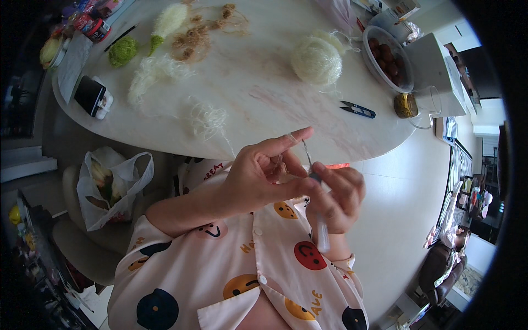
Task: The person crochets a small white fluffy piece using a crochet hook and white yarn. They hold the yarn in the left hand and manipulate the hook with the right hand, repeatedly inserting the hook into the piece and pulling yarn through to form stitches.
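Both hands are in front of my chest, just off the table's near edge. My right hand grips a crochet hook by its handle, the metal tip pointing up. White yarn runs over the raised index finger of my left hand, whose thumb and other fingers meet near the hook; the piece pinched there is mostly hidden. From my left hand the strand trails to a loose tangle of white yarn on the marble table. Thread snips lie to the right, below a ball of white yarn.
Green yarn, fluffy white yarn, brown yarn pieces and a phone lie on the left. At right stand a plastic bowl of round brown fruit and a glass mug. A plastic bag rests on a chair.
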Motion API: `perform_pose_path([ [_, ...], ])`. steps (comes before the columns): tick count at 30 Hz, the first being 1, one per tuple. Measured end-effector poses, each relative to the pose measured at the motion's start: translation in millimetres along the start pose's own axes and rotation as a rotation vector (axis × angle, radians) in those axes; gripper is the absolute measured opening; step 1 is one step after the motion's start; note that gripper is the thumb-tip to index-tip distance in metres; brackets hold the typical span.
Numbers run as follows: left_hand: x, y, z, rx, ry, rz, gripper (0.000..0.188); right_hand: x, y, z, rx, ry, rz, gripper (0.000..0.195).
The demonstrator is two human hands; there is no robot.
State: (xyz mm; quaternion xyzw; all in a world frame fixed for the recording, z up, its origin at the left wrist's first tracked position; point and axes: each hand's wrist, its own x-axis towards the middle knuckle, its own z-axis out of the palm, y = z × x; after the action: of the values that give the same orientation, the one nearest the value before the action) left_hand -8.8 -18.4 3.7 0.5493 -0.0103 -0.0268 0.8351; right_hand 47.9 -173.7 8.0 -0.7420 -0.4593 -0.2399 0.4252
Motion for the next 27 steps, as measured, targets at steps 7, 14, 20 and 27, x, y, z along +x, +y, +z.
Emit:
perform_pose_path([
  [7,4.1,-4.3,1.1,-0.180,0.039,-0.112,0.066,-10.0,11.5,13.4,1.021,0.164,0.660,0.013],
  [14,2.8,-5.0,1.0,-0.065,0.016,-0.074,0.066,-4.1,9.6,3.1,-0.115,0.051,-0.076,0.025],
  [20,2.8,-8.3,0.6,-0.265,-0.004,-0.156,0.062,-8.3,15.3,6.5,0.781,0.070,0.459,0.013],
  [27,6.9,-8.9,-0.5,-0.163,0.049,-0.088,0.038,-11.2,25.2,0.3,1.189,0.112,0.709,0.013],
])
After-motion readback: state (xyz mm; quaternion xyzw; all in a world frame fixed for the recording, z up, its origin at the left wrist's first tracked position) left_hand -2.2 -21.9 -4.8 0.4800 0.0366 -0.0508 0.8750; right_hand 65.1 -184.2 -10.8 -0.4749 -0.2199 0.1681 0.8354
